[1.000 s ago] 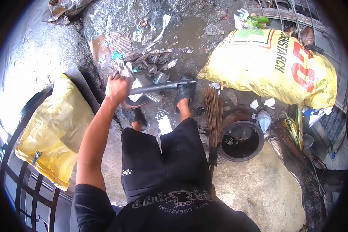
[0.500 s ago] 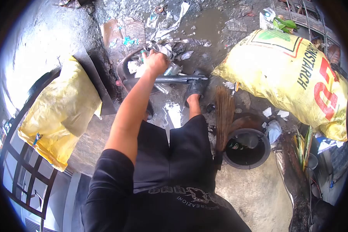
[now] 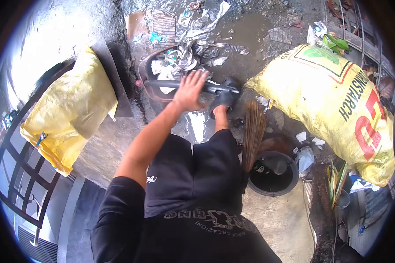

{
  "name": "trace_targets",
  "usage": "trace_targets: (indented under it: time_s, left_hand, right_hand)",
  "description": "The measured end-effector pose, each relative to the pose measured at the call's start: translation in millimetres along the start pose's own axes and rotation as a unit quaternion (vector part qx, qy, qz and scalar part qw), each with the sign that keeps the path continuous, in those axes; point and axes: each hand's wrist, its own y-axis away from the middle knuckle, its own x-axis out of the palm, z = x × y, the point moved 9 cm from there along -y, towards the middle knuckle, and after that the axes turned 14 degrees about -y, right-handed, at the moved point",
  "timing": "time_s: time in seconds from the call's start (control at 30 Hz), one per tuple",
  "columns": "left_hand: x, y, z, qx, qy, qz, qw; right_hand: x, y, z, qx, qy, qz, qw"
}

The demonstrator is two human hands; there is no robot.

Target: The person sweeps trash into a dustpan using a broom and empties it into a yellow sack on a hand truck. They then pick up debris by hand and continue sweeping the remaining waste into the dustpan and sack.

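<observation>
My left hand [image 3: 191, 93] is stretched out palm down with its fingers spread, and holds nothing. In this view it overlaps a black bar [image 3: 162, 83] that lies across a reddish-brown pan [image 3: 144, 70] like a dustpan. White and grey litter [image 3: 186, 59], crumpled plastic and paper, fills the pan and spills past its far side. The bar's pointed right end reaches my foot in a black clog [image 3: 224, 97]. My right hand is out of view.
A full yellow cornstarch sack [image 3: 320, 96] lies at the right. A stick broom [image 3: 253, 131] leans beside a dark bucket [image 3: 273, 193]. Another yellow sack [image 3: 74, 109] and a dark board [image 3: 112, 79] stand left. Flattened cardboard [image 3: 162, 26] lies on wet ground near a puddle [image 3: 245, 30].
My left hand has come back toward me and right, off the litter, and its fingers have spread. The view has shifted slightly.
</observation>
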Motion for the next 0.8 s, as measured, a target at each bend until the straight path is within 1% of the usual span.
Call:
trace_targets:
  time_s: [0.07,0.1,0.17,0.23,0.27,0.33,0.4,0.47,0.53,0.57,0.6,0.63,0.67,0.7,0.73,0.77,0.8]
  left_hand:
    - [2,-25,-26,-0.031,0.033,-0.022,0.999]
    - [8,-37,-34,-0.044,0.017,-0.021,0.999]
    - [21,-43,-35,-0.062,0.012,-0.02,0.998]
    - [8,-35,-23,-0.119,0.066,-0.137,0.981]
    - [2,-24,-17,-0.121,0.07,-0.141,0.98]
    - [-41,41,14,-0.164,0.137,-0.311,0.926]
    - [-67,96,44,-0.174,0.177,-0.379,0.891]
    - [-70,134,74,-0.142,0.225,-0.434,0.861]
    - [-63,156,100,-0.082,0.244,-0.408,0.876]
    - [-69,169,109,-0.059,0.232,-0.441,0.865]
    - [-68,181,120,-0.063,0.243,-0.439,0.863]
    - [-73,192,131,-0.082,0.282,-0.464,0.836]
    - [-74,204,138,-0.1,0.322,-0.483,0.808]
    - [-73,213,133,-0.102,0.328,-0.483,0.805]
    - [-71,222,135,-0.141,0.351,-0.492,0.784]
    - [-68,230,139,-0.18,0.372,-0.503,0.759]
    - [-50,235,140,-0.2,0.373,-0.504,0.753]
  right_hand:
    - [-7,23,-37,0.017,0.025,-0.001,1.0]
    - [-10,36,-55,0.026,0.037,-0.002,0.999]
    - [-17,64,-92,0.048,0.063,-0.007,0.997]
    - [-28,93,-128,0.07,0.089,-0.016,0.993]
    - [-33,108,-143,0.079,0.099,-0.022,0.992]
    - [-44,139,-175,0.105,0.122,-0.036,0.986]
    - [-49,160,-191,0.118,0.136,-0.053,0.982]
    - [-54,180,-209,0.141,0.155,-0.073,0.975]
    - [-63,200,-222,0.176,0.18,-0.099,0.963]
    - [-69,205,-224,0.182,0.189,-0.123,0.957]
    - [-76,213,-225,0.181,0.209,-0.142,0.95]
    - [-93,217,-208,0.043,0.147,-0.265,0.952]
    - [-97,217,-146,0.053,0.081,-0.23,0.968]
    - [-105,199,-131,-0.011,0.07,-0.227,0.971]
    - [-112,177,-111,-0.031,0.005,-0.213,0.977]
    - [-115,168,-48,-0.07,-0.061,-0.193,0.977]
    - [-126,134,-31,-0.145,0.013,-0.187,0.971]
